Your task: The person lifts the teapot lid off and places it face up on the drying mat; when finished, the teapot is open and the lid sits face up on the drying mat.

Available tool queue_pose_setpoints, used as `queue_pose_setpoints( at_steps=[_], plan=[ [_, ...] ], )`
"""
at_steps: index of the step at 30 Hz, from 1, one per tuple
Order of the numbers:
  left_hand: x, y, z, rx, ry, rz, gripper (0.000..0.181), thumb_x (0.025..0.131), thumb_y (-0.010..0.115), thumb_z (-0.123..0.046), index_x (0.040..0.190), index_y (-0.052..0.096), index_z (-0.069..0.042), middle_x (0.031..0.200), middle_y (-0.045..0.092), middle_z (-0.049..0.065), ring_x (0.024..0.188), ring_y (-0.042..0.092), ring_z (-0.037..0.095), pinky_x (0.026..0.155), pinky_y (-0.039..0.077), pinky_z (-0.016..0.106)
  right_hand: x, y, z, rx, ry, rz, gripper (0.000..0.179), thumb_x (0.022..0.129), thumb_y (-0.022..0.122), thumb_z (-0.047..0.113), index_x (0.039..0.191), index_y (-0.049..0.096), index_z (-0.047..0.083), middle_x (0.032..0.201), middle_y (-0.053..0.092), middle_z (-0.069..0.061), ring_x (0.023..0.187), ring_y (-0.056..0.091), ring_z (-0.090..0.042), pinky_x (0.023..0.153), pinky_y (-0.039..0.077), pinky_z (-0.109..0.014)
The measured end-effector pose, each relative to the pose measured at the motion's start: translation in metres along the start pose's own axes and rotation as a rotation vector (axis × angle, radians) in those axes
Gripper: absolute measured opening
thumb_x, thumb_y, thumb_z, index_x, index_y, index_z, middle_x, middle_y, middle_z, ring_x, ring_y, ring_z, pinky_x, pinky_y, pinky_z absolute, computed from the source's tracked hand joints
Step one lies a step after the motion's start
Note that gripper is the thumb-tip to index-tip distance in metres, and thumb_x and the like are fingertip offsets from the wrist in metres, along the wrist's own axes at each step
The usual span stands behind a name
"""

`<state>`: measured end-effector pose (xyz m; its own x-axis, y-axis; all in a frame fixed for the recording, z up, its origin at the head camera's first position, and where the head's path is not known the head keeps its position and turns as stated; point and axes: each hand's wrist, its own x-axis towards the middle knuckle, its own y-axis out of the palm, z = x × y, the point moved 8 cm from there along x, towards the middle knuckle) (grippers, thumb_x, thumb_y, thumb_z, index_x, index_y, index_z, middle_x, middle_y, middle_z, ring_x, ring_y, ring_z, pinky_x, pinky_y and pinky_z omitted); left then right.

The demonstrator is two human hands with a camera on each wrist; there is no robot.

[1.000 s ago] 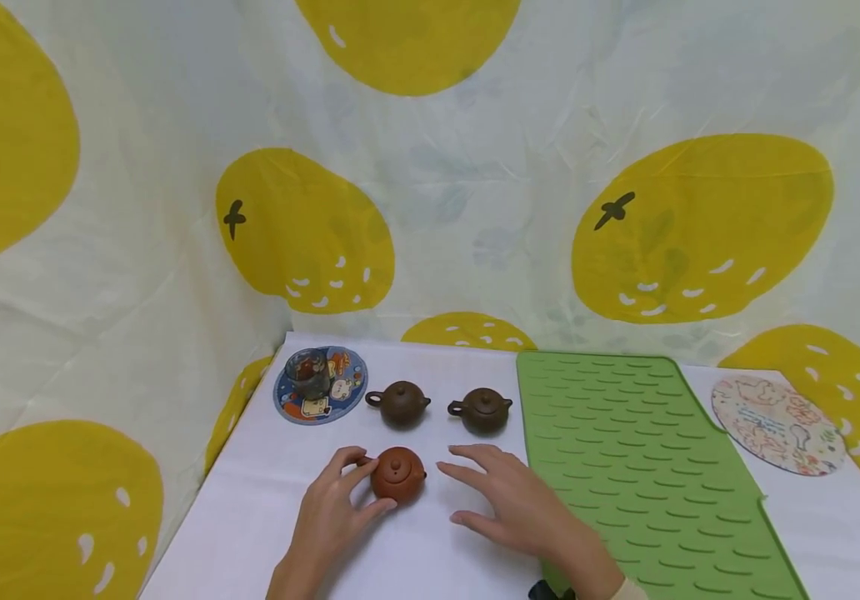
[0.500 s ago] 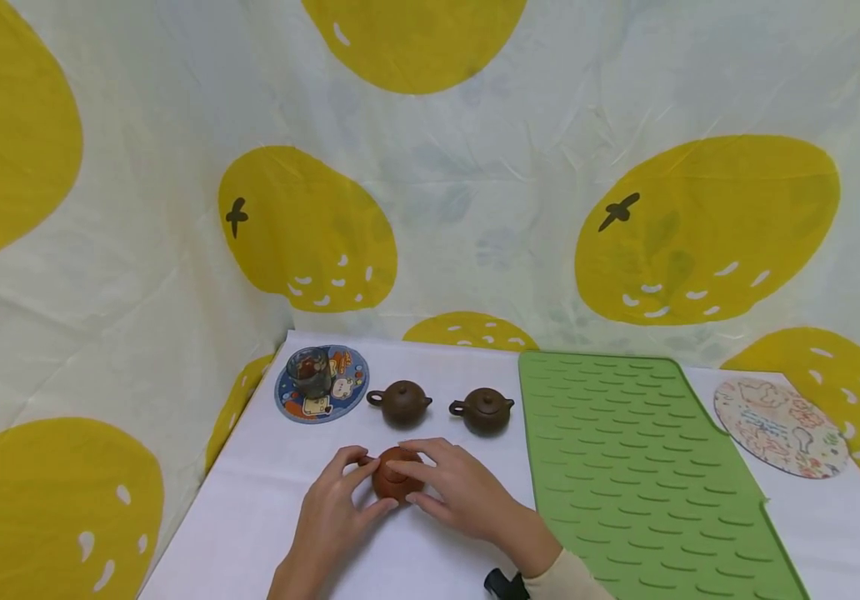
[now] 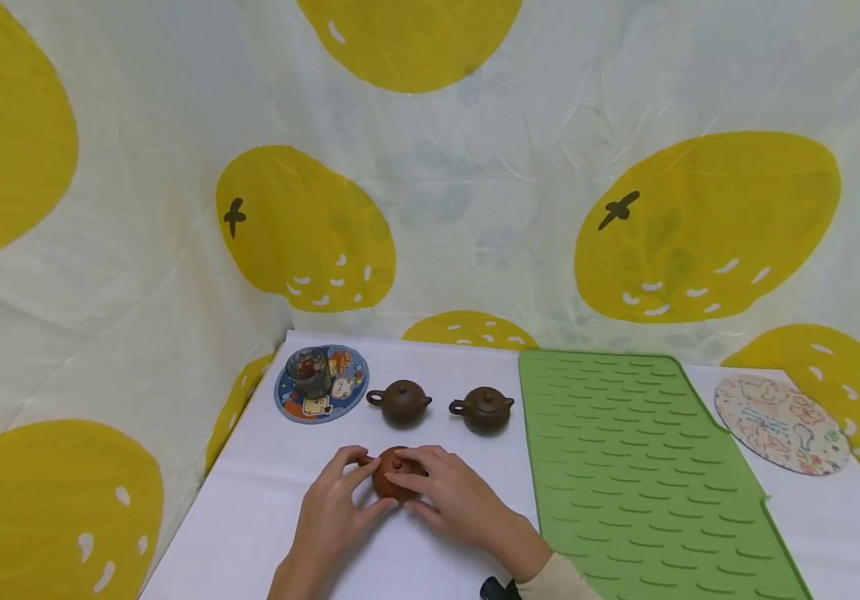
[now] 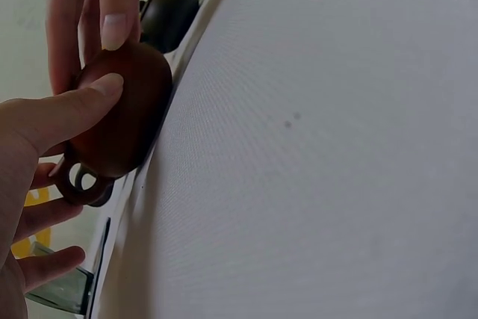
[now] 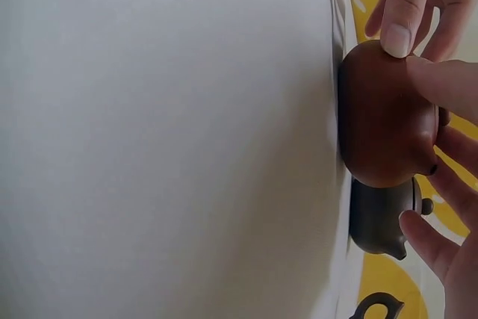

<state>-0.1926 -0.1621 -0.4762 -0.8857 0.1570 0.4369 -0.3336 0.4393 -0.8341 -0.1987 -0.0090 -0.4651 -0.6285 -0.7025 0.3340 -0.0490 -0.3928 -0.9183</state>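
At centre left, note a glass cup (image 3: 308, 373) standing on a round blue patterned coaster (image 3: 358, 387), well apart from both hands. At lower centre, record the left hand (image 3: 334, 504) pinching the reddish-brown teapot (image 4: 133, 123), thumb against the near flank, other fingers beside the handle (image 4: 64, 186). Above, record a dark brown teapot (image 3: 403, 407), untouched. Locate the reddish-brown teapot upright on the white tabletop (image 3: 227, 517), lower middle of the frame, between both hands. Next, record the right hand (image 3: 463, 504) curved over the spout (image 5: 426, 162) side, gripping the reddish-brown teapot, thumb low on the body, fingertips at the lid knob (image 3: 397, 464). Cannot tell whether squeezing the lid knob or only bracketing it. Further right, note a second dark brown teapot (image 3: 487, 412), a ridged green mat (image 3: 640, 483) and, at right, a pale patterned mat (image 3: 778, 425).

Judgement on handling: hold the base flat, brace firmly from the left, touch the lid knob lightly, direct any force vertically to spare the rim, and avoid pressing on the spout.
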Motion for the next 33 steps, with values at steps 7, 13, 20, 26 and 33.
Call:
queue_pose_setpoints(
  at_steps=[7,13,20,26,33],
  plan=[
    [0.0,0.001,0.001,0.005,-0.012,0.014,0.061,0.063,0.096,-0.047,0.111,0.081,-0.013,0.118,0.067,0.0,0.104,0.067,0.016,0.084,0.06,0.035,0.003,0.0,-0.001,0.008,0.019,-0.023,0.04,0.094,0.073,0.029,0.133,0.07,0.026,0.139,0.063,0.0,0.126,0.059,-0.019,0.101,0.054,-0.038],
    [0.0,0.0,-0.001,0.009,-0.009,0.018,0.061,0.063,0.096,-0.047,0.111,0.081,-0.013,0.117,0.067,0.0,0.103,0.068,0.017,0.084,0.06,0.035,0.005,0.003,-0.004,0.039,0.061,-0.004,0.041,0.094,0.072,0.027,0.135,0.068,0.027,0.139,0.064,0.002,0.124,0.059,-0.017,0.104,0.054,-0.036],
    [0.001,-0.003,-0.001,0.013,-0.008,0.014,0.061,0.062,0.096,-0.046,0.11,0.081,-0.012,0.117,0.067,0.001,0.103,0.068,0.017,0.084,0.061,0.035,0.007,0.006,-0.005,0.062,0.096,0.008,0.042,0.093,0.074,0.025,0.134,0.069,0.027,0.14,0.064,0.003,0.124,0.058,-0.015,0.104,0.054,-0.035],
    [0.002,-0.004,0.001,-0.005,-0.016,0.013,0.06,0.061,0.097,-0.044,0.109,0.081,-0.011,0.116,0.068,0.002,0.102,0.068,0.015,0.083,0.061,0.035,0.008,0.009,-0.006,0.073,0.119,0.016,0.04,0.093,0.074,0.025,0.133,0.069,0.028,0.14,0.064,0.004,0.124,0.058,-0.015,0.104,0.054,-0.034],
    [0.003,0.0,0.0,-0.011,-0.022,0.026,0.06,0.062,0.097,-0.042,0.11,0.081,-0.01,0.116,0.068,0.001,0.102,0.068,0.014,0.083,0.061,0.034,0.005,0.008,-0.008,0.088,0.129,0.005,0.042,0.092,0.074,0.025,0.133,0.069,0.03,0.14,0.064,0.005,0.123,0.059,-0.014,0.104,0.054,-0.034]
  ],
)
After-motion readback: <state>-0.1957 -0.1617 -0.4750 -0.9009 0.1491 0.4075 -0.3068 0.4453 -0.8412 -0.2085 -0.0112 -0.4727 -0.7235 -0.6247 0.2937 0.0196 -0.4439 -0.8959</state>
